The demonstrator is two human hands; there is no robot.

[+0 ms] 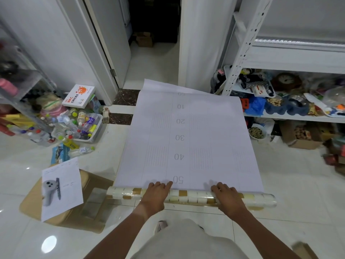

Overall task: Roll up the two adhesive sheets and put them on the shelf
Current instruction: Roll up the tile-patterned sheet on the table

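An adhesive sheet (188,139) lies flat on the floor, its white backing up, printed with numbers 10 to 50. Its near end is wound into a roll (192,197) showing a cream and tan tile pattern. My left hand (157,191) rests on top of the roll left of centre, fingers stretched forward onto the backing. My right hand (226,195) lies on the roll right of centre in the same way. A second sheet edge (158,85) peeks out beneath the far end. The white metal shelf (291,60) stands at the right.
A bin of plastic bottles (80,126) and a white box (78,96) sit at the left. A cardboard piece (74,208) with a printed paper (61,187) lies near left. The shelf's lower tiers hold clutter (291,98). An open doorway (155,34) is ahead.
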